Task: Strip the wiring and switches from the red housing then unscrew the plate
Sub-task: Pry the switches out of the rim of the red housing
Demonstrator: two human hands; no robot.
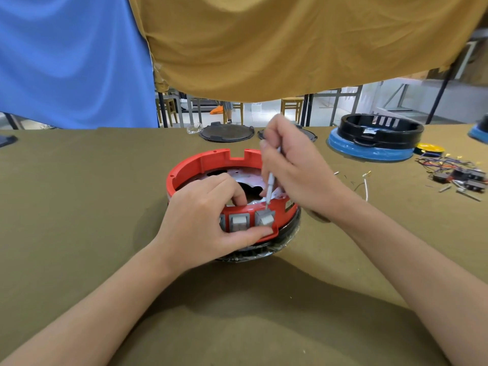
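A round red housing (200,165) sits on a black base in the middle of the table. A shiny metal plate (248,178) lies inside it. Grey rocker switches (239,221) sit in its near wall. My left hand (200,223) grips that wall, thumb under the rightmost switch (264,219) and fingers curled over the rim inside. My right hand (293,173) holds a thin silver screwdriver (270,186) upright, its tip at the top edge of the rightmost switch.
Removed wires and black switches (459,173) lie at the right. A black housing on a blue base (375,138) stands at the back right, two dark round lids (227,132) at the back centre. A loose white wire (365,188) lies beside my right wrist.
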